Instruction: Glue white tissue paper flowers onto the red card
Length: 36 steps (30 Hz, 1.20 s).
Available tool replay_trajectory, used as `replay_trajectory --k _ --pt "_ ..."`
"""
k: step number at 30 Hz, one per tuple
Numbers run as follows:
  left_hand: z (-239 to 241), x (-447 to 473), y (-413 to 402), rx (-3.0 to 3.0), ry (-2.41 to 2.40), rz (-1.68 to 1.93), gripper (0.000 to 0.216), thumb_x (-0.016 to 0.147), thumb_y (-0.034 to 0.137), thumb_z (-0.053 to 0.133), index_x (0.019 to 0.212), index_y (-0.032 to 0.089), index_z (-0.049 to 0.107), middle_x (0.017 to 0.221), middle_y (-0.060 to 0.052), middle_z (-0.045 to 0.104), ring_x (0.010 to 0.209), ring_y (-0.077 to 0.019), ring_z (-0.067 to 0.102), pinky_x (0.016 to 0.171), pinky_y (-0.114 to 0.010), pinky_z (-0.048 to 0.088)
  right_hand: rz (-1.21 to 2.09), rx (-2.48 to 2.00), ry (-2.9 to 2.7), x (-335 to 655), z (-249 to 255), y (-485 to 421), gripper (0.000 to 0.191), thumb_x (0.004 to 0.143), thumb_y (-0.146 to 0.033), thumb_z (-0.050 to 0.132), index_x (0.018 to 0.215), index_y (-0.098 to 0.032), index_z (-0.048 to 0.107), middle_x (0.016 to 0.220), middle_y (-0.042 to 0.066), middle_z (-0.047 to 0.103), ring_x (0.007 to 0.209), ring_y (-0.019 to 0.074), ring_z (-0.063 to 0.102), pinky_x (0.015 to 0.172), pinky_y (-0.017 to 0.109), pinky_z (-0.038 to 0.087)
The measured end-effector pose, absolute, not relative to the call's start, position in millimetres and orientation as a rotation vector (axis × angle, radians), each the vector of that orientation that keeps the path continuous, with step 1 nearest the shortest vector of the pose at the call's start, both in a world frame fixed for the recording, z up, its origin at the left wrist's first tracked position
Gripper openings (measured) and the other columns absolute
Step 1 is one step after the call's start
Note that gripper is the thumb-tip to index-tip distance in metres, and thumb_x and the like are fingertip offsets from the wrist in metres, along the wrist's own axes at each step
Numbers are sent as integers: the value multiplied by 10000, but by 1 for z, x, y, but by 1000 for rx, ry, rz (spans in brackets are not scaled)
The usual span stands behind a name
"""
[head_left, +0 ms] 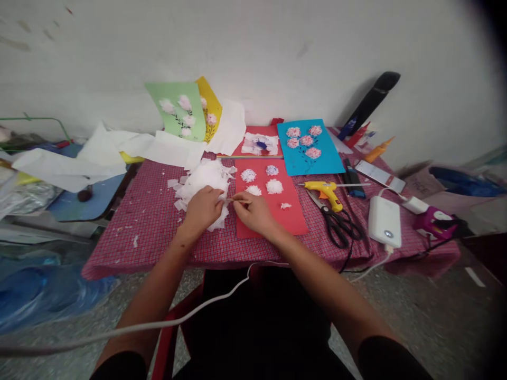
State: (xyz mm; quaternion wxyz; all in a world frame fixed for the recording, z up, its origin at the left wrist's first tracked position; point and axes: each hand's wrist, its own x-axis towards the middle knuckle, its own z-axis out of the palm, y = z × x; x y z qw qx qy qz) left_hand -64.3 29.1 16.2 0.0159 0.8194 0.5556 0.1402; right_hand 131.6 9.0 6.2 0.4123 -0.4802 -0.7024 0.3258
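**Two hands, left [204, 209] and right [254, 213], at a thin stick [230, 199]**

Right fingers [242, 198] pinch the stick narrowly, its length lying sideways, tip pointing at the left hand. Left fingers [216, 194] rest against a tissue heap [206, 177] just ahead; whether they grip any, I cannot tell.

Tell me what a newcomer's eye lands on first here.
The bright turquoise card with pink tissue flowers stands out at the back right of the table. In front of it lies a red sheet dotted with white tissue puffs, and beside that the left hand rests on a white tissue heap while the right hand pinches a thin stick.
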Motion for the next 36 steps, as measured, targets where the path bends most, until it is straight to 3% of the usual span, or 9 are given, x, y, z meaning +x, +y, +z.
replay_trajectory --k 9,14,18,26,30,36 --pt "9 -70 34 2539 1635 462 324 958 245 511 1166 186 753 1012 -118 683 1012 -272 642 924 -386 521 910 -1234 -1660 141 8 -2 199 907 -297 581 989 -213 741 893 27 779 714 165 660 674 280 482" --pt "11 -70 31 2469 1612 573 421 928 222 541 1325 174 673 1086 -117 700 1036 -266 651 946 -394 527 976 -1167 -1618 142 7 -3 212 913 -335 577 997 -209 725 859 23 760 687 159 652 660 287 487" --pt "12 -70 29 2371 1588 642 373 925 259 568 1264 176 697 1041 -97 744 984 -252 686 941 -394 543 1002 -1168 -1591 143 5 -4 218 911 -353 588 1014 -222 727 798 8 732 680 162 643 644 289 487" --pt "13 -73 21 2255 1523 761 476 819 119 490 1216 201 741 1177 -58 776 1054 -218 720 981 -361 560 1096 -1122 -1480 142 11 -9 220 896 -355 588 1022 -227 716 698 -15 678 612 156 622 614 293 492" --pt "13 -73 18 2216 1507 833 439 854 161 485 1206 183 747 1134 -69 786 1005 -212 728 941 -352 570 1155 -1098 -1415 141 13 -10 218 891 -353 584 1011 -220 708 673 -16 672 603 164 649 610 300 512" --pt "16 -71 16 2168 1448 891 306 924 295 569 1133 191 767 1076 -73 796 957 -214 736 895 -346 575 1115 -1064 -1434 144 14 -15 205 889 -360 604 1007 -232 712 792 0 716 611 152 664 617 302 525"
